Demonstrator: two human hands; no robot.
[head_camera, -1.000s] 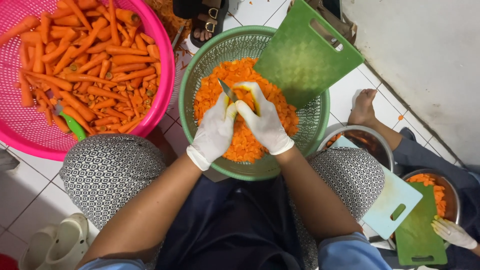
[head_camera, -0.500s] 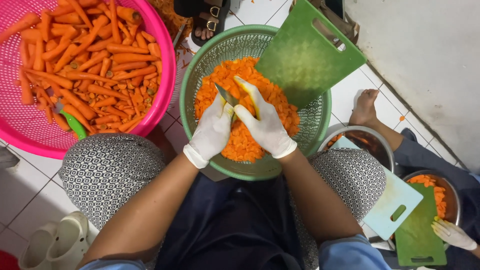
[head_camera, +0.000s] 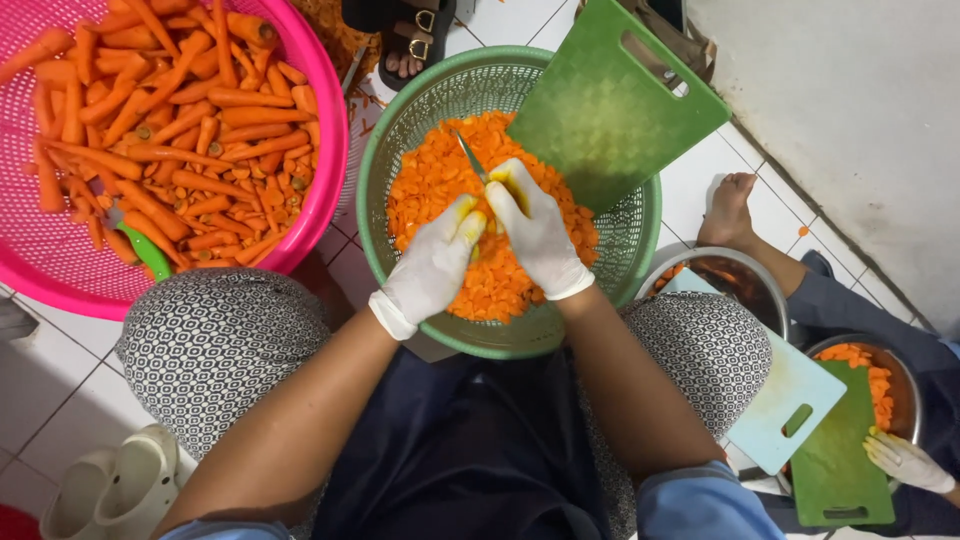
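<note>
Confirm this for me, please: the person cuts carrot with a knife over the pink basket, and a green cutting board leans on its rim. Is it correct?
Not quite. In the head view the gloved hands, left hand and right hand, hold the knife over the green basket, not the pink one. The green cutting board does lean on that basket's rim.

Green cutting board (head_camera: 610, 100) across basket's (head_camera: 400, 130) far rim.

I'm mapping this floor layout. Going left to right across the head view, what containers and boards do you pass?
Pink basket → green basket → green board → pale board → small green board.
</note>
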